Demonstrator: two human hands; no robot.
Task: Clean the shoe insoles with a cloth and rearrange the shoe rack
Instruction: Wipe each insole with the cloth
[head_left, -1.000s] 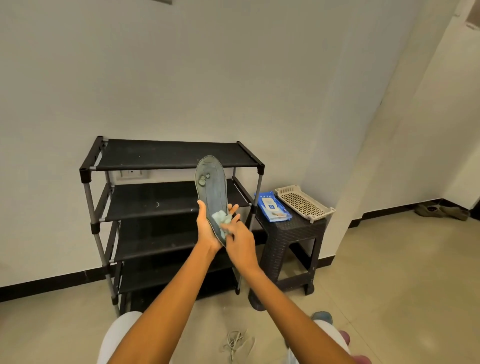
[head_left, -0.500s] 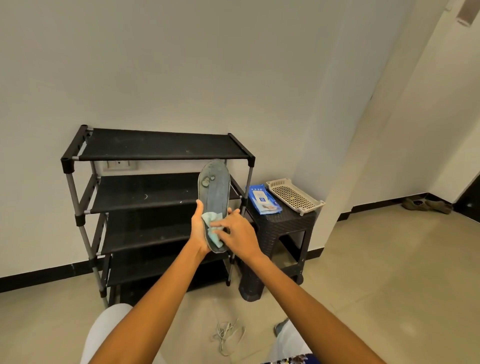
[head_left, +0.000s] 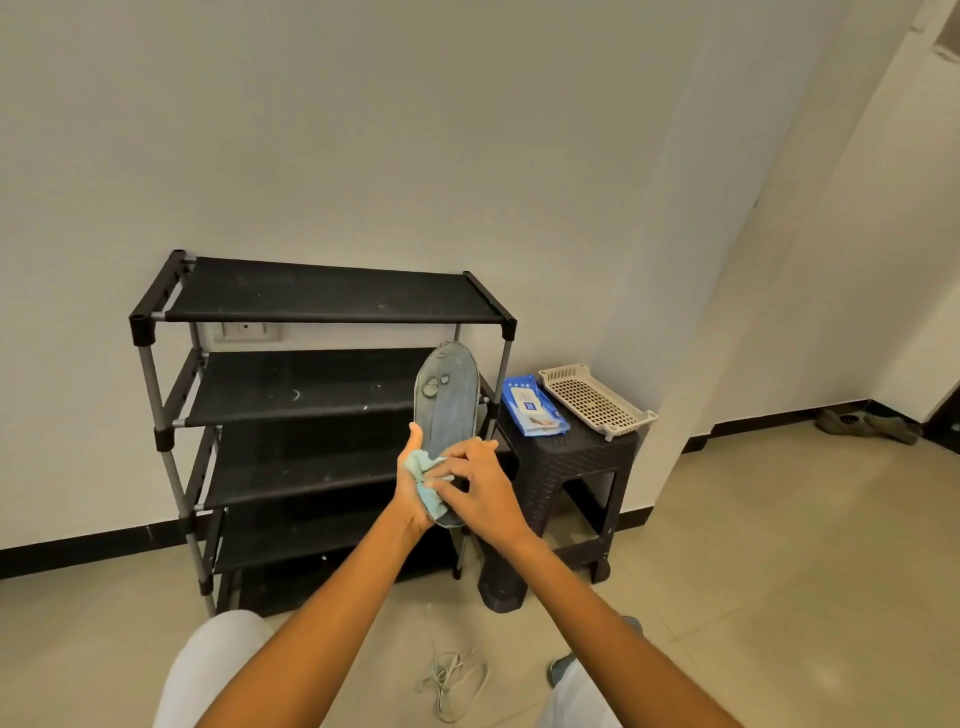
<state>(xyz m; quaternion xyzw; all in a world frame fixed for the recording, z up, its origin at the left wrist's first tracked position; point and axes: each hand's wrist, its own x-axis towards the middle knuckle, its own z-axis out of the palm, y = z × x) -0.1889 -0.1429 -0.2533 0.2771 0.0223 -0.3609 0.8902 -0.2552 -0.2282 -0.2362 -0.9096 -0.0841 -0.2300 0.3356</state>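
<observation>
**One insole held upright before the rack, cloth at its heel**

One insole (head_left: 445, 410) stands nearly upright in front of the rack (head_left: 322, 415), its toe end up at the level of the second shelf and its heel low, near the third. Pale worn spots mark the upper part of its grey-blue face. The left hand (head_left: 413, 491) grips the heel from the left side, thumb up along the insole's edge, fingers wrapped behind it. A light blue cloth (head_left: 423, 480) is bunched against the lower face of the insole, between the two hands. The right hand (head_left: 480, 491) pinches the cloth with curled fingers and presses it onto the heel area.

The rack stands against the wall, black shelves on grey posts; no shoes show on the visible shelves. A wall socket (head_left: 244, 330) shows just under its top shelf at the left. Just right of the rack stands a dark stool (head_left: 571, 467). On it lie a blue wipes pack (head_left: 532, 406), nearest the rack, and a beige perforated tray (head_left: 595, 399) beside that. On the floor in front of the rack, between the person's knees, lies a loose lace (head_left: 454, 675). Far right of the rack, along the skirting, a pair of shoes (head_left: 865, 423) sits on the tiles.
</observation>
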